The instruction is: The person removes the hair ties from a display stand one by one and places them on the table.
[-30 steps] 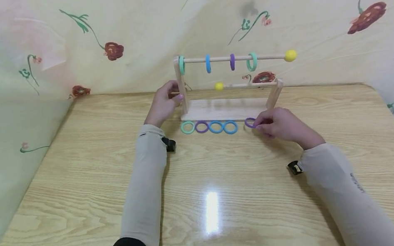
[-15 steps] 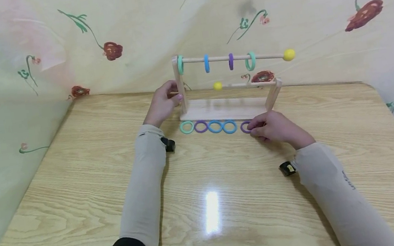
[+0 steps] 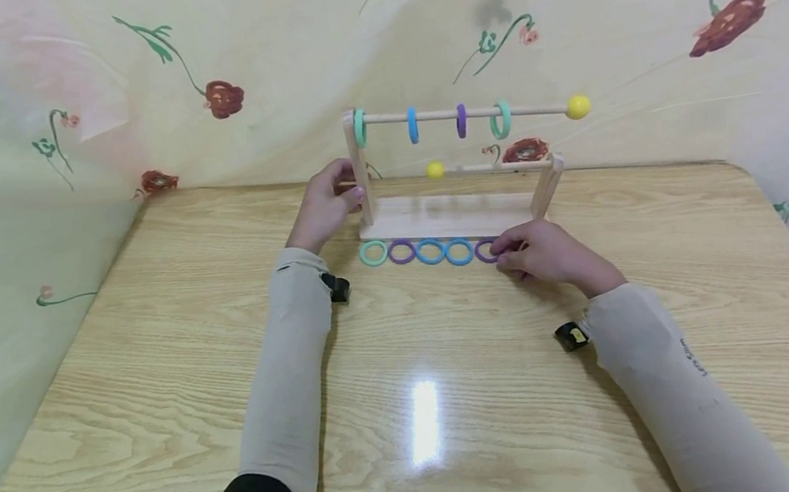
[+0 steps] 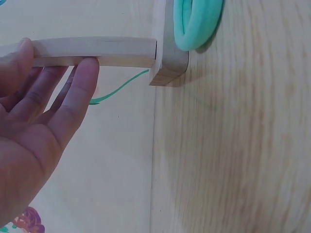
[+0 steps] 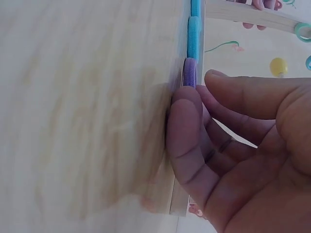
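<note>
My left hand (image 3: 323, 210) grips the left upright (image 4: 121, 51) of a wooden stand, thumb on one side and fingers on the other. Beside the stand's base (image 3: 446, 213), my right hand (image 3: 550, 253) holds the right edge of a purple ring (image 3: 484, 251) lying on the table. Its fingers (image 5: 184, 121) are curled at the ring's end in the right wrist view and cover part of it. To the left, in one row, lie two blue rings (image 3: 459, 251), another purple ring (image 3: 401, 251) and a mint green ring (image 3: 374, 253).
On the stand's upper rod (image 3: 534, 110) hang several rings, mint, blue and purple, with a yellow ball (image 3: 578, 107) at its tip. A bare lower rod (image 3: 497, 168) with a yellow ball (image 3: 435, 170) extends from the right upright (image 3: 546, 184). Flowered cloth (image 3: 307, 56) stands behind the table.
My right hand has slid the purple ring left along the table, up to the end of the ring row. My left hand stays on the upright.
</note>
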`<control>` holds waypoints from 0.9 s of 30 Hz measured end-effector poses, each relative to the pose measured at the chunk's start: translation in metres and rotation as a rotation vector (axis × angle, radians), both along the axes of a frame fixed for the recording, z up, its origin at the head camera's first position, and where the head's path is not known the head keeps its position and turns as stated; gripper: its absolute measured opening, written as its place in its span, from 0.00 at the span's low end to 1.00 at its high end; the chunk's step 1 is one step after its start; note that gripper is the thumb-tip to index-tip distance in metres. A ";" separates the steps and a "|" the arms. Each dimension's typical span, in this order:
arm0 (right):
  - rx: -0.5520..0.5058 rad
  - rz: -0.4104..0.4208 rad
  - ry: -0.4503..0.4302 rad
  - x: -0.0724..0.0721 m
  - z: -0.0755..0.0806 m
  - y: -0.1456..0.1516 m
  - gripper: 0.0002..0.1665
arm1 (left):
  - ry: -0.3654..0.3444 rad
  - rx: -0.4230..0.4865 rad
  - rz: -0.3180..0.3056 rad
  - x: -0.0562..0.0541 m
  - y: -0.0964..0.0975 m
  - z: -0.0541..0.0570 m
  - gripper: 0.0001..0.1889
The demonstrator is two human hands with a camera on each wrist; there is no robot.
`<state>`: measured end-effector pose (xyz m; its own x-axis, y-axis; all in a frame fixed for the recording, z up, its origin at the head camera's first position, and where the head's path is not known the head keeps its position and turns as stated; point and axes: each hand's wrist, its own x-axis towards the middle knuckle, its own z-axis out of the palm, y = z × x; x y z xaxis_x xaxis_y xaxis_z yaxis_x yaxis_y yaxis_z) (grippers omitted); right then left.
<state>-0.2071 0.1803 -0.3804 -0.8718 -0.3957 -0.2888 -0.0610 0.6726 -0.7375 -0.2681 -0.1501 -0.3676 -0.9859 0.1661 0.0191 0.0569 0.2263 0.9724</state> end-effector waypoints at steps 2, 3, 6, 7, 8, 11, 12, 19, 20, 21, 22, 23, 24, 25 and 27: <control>-0.004 0.001 -0.001 0.000 0.000 -0.001 0.13 | -0.003 0.002 -0.001 0.000 0.000 0.000 0.18; -0.004 0.002 -0.002 0.000 0.000 -0.001 0.13 | -0.003 0.002 -0.002 -0.001 0.000 0.000 0.18; 0.000 0.006 -0.006 -0.001 0.001 -0.002 0.13 | -0.002 0.003 -0.006 -0.001 -0.001 0.000 0.18; 0.001 0.005 -0.008 -0.001 0.001 -0.002 0.13 | -0.002 0.005 -0.007 -0.001 -0.001 0.000 0.18; 0.003 0.005 -0.007 -0.001 0.001 -0.002 0.13 | 0.000 0.005 -0.008 -0.001 -0.001 0.000 0.18; 0.002 0.008 -0.002 -0.001 0.002 -0.003 0.13 | 0.004 0.005 -0.009 -0.001 -0.001 -0.001 0.18; 0.000 0.009 0.001 -0.001 0.002 -0.003 0.13 | 0.007 0.002 -0.008 -0.001 -0.001 -0.001 0.18; -0.004 0.005 0.005 -0.001 0.002 -0.004 0.12 | 0.006 -0.002 -0.006 0.000 0.000 0.000 0.18; -0.005 0.004 0.004 -0.001 0.002 -0.004 0.12 | 0.006 -0.002 -0.006 0.000 0.000 0.000 0.18; -0.005 0.003 0.004 -0.001 0.002 -0.004 0.11 | 0.006 -0.003 -0.004 0.000 0.000 0.000 0.18; -0.005 0.002 0.004 -0.001 0.001 -0.004 0.11 | 0.006 -0.004 -0.003 0.000 0.000 0.000 0.18; -0.007 0.003 0.004 -0.001 0.001 -0.004 0.11 | 0.005 -0.005 -0.001 0.000 0.000 0.000 0.18; -0.009 0.003 0.007 -0.001 0.001 -0.004 0.11 | 0.005 -0.005 0.000 0.000 0.000 0.000 0.18; -0.012 0.002 0.006 -0.001 0.001 -0.004 0.11 | 0.003 -0.005 0.001 -0.001 0.000 0.000 0.18; -0.014 0.001 0.007 -0.001 0.002 -0.004 0.11 | 0.004 -0.006 0.003 -0.001 0.000 0.000 0.18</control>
<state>-0.2082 0.1759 -0.3787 -0.8732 -0.4010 -0.2769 -0.0673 0.6621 -0.7464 -0.2690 -0.1498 -0.3677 -0.9864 0.1629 0.0218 0.0598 0.2321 0.9708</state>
